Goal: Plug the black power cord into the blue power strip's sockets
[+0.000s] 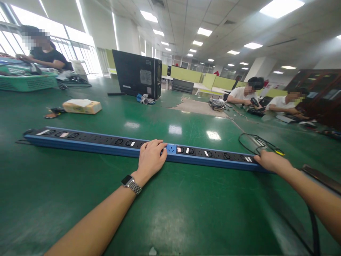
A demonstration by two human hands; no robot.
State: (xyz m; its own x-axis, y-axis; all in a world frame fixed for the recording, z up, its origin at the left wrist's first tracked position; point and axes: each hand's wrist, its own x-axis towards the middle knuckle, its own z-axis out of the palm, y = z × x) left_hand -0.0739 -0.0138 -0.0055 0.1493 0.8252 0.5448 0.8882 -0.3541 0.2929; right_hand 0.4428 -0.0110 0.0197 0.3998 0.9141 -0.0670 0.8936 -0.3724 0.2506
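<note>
A long power strip (90, 142) with a blue casing and black sockets lies across the green tabletop. My left hand (153, 156), with a watch on its wrist, is laid over the middle of the strip, its fingers bent over the far edge beside a blue socket. At the strip's right end, my right hand (274, 161) grips the casing; its fingertips are mostly hidden. Just beyond that hand a black cable (255, 140) with a yellow piece lies in loose loops.
Beyond the strip are a tissue pack (82, 106), a black computer case (138, 74) and grey-blue gloves (145, 99). A green basket (29, 83) stands at far left near a seated person (49, 55). Two people sit at far right. A dark-topped object (322, 177) lies beside my right forearm.
</note>
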